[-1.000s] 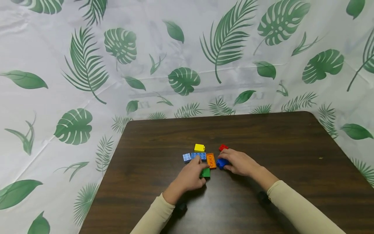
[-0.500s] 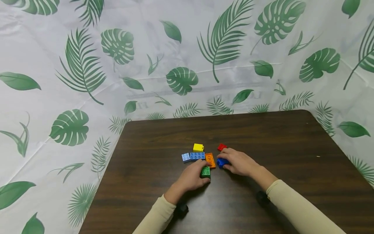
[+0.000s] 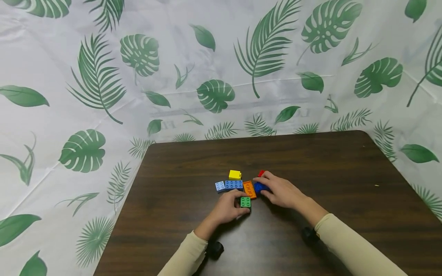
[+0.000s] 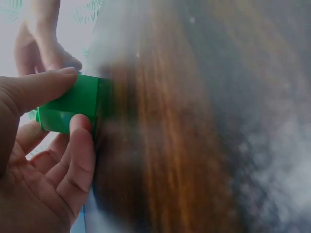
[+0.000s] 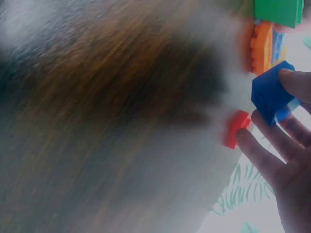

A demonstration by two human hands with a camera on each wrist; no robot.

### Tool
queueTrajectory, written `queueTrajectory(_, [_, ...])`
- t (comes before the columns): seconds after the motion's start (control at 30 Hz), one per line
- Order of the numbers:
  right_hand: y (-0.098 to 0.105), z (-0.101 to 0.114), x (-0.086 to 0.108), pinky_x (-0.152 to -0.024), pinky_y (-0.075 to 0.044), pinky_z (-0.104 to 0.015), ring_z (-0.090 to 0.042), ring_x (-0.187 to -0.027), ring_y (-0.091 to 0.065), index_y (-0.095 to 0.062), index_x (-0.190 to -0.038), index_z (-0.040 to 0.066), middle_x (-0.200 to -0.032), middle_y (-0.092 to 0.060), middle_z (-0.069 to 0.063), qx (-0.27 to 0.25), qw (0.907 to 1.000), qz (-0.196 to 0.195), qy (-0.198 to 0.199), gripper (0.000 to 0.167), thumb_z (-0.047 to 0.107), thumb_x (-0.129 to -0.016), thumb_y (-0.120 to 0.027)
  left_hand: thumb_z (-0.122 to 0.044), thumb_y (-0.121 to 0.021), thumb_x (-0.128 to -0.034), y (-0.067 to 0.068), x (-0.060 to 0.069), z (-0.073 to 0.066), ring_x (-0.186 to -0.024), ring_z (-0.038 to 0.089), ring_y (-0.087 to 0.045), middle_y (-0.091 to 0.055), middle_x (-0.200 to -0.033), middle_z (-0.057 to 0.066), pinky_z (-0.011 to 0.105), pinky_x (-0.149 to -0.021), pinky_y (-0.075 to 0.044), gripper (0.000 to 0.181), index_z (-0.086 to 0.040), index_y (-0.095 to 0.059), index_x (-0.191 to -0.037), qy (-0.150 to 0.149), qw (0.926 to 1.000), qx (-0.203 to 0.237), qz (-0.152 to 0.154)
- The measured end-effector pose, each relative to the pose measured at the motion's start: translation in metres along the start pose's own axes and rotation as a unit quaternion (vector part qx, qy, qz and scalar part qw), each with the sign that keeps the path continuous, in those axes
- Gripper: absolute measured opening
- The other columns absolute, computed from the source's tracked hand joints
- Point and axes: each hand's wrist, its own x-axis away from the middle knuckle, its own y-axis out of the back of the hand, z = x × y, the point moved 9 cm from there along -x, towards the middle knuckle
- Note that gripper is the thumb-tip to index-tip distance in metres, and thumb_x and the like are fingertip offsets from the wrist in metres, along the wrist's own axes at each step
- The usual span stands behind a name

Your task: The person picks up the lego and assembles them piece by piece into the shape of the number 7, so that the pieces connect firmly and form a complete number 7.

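My left hand [image 3: 226,207] pinches a green toy building brick [image 3: 245,202] between thumb and fingers. Its studs face up in the head view; the left wrist view shows the thumb on one face of the green brick [image 4: 73,109]. My right hand [image 3: 284,191] grips a dark blue brick [image 3: 260,187], partly covered by fingers, just right of a flat orange brick [image 3: 249,189]. In the right wrist view, the thumb presses on the blue brick [image 5: 269,92]. One outstretched finger is at a small red brick [image 5: 237,128], which is half hidden in the head view.
Behind my left hand, a long blue brick [image 3: 233,184] lies between a light blue brick [image 3: 220,186] and the orange one. A yellow brick [image 3: 235,175] lies behind them. All are on a dark wooden table [image 3: 193,161] backed by a leaf-print sheet [image 3: 179,111].
The green brick has turned studs-up in my left hand and shifted slightly right. My right hand has moved the dark blue brick a little away and left, and its fingers now cover more of the red brick.
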Motion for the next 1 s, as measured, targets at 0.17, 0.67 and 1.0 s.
queueTrajectory(0.17, [0.012, 0.003, -0.002, -0.069, -0.051, -0.027, -0.009, -0.078, -0.052, -0.061, -0.129, 0.023, -0.110, -0.053, 0.008, -0.018, 0.9992, -0.030, -0.018, 0.042, 0.027, -0.089, -0.074, -0.030, -0.083, -0.0801, -0.001, -0.005, -0.001, -0.066, 0.002, -0.052, -0.061, -0.098, -0.006, 0.019, -0.059, -0.047, 0.040, -0.013, -0.071, -0.114, -0.001, 0.9998, -0.021, -0.005])
queueTrajectory(0.67, [0.023, 0.037, -0.006, -0.087, -0.054, -0.040, -0.014, -0.097, -0.064, -0.062, -0.128, 0.016, -0.116, -0.065, 0.005, -0.144, 0.9884, -0.044, 0.021, 0.046, 0.020, -0.085, -0.078, -0.022, -0.085, -0.0785, -0.003, -0.001, 0.010, -0.057, 0.005, -0.054, -0.062, -0.092, 0.002, 0.022, -0.051, -0.050, 0.053, -0.005, -0.062, -0.123, -0.001, 0.9976, 0.069, 0.000])
queueTrajectory(1.0, [0.014, 0.058, -0.001, -0.088, -0.053, -0.042, -0.017, -0.101, -0.062, -0.062, -0.130, 0.016, -0.123, -0.064, 0.000, -0.092, 0.9944, -0.015, 0.051, 0.047, 0.027, -0.086, -0.077, -0.021, -0.083, -0.0805, -0.002, -0.001, 0.013, -0.054, 0.010, -0.054, -0.061, -0.075, 0.002, 0.022, -0.049, -0.048, 0.041, -0.008, -0.063, -0.114, 0.009, 0.9947, 0.102, 0.011])
